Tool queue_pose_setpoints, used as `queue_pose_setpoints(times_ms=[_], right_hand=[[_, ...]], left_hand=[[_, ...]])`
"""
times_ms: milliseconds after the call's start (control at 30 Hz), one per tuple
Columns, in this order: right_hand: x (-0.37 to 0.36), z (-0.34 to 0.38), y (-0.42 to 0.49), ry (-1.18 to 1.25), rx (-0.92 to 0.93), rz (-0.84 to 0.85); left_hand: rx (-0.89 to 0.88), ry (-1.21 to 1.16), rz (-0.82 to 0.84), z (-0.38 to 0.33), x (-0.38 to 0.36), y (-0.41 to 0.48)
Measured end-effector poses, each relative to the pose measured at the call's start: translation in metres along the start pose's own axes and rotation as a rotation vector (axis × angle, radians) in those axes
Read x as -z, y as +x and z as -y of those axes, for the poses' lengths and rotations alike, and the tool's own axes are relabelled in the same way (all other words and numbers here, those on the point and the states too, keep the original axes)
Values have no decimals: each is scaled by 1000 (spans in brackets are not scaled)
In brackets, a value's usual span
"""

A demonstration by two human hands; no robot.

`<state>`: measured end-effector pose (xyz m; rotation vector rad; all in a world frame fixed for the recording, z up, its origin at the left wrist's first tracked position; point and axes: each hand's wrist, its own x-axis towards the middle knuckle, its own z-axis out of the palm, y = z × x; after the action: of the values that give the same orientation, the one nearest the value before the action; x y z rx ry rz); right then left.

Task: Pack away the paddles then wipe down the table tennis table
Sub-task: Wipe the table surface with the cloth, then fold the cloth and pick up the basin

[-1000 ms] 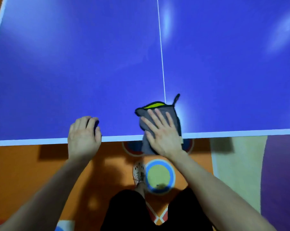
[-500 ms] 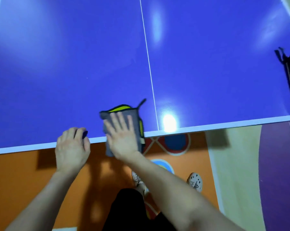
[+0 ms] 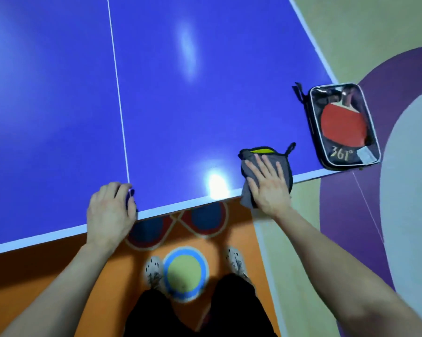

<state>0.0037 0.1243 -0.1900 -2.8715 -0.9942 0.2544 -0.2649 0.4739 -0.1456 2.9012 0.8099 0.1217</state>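
1. Cloth: grey, black-trimmed, with a yellow patch at its far side and a small loop at one corner. It lies on the table at the near edge, right of the white centre line. Its near part hangs off over the edge.
2. Right hand: flat on top of the cloth, palm down, fingers straight and a little spread, pressing the cloth to the table top. The heel of the hand sits past the table's near edge.
3. Left hand: rests on the table's near edge, just left of the centre line, knuckles up and fingers bent. A small dark-blue patch shows beside the fingertips; cannot tell whether it is a held thing or a shadow, so the grip is unclear.
4. Paddle case: black with a clear front and "361°" printed on it, lying flat on the table's near right corner, near the cloth but apart from it.
5. Red paddle: inside the case, seen through the clear front, handle pointing toward the table's far end.
6. Below the table's near edge: orange floor, a blue-ringed yellow circle and a pair of pale shoes either side of it.
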Motion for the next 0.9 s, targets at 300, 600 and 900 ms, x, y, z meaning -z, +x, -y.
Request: queue_pose_setpoints(times_ms=[300,600,900], right_hand=[[26,-24,159,100,-154,-31],[11,89,51,226,629,195],[72,148,-19,686,428,369]], left_hand=[[18,44,86,-124,-2,-3],[350,-16,309,-135,32,-62],[661,-879,331,-164,19,-162]])
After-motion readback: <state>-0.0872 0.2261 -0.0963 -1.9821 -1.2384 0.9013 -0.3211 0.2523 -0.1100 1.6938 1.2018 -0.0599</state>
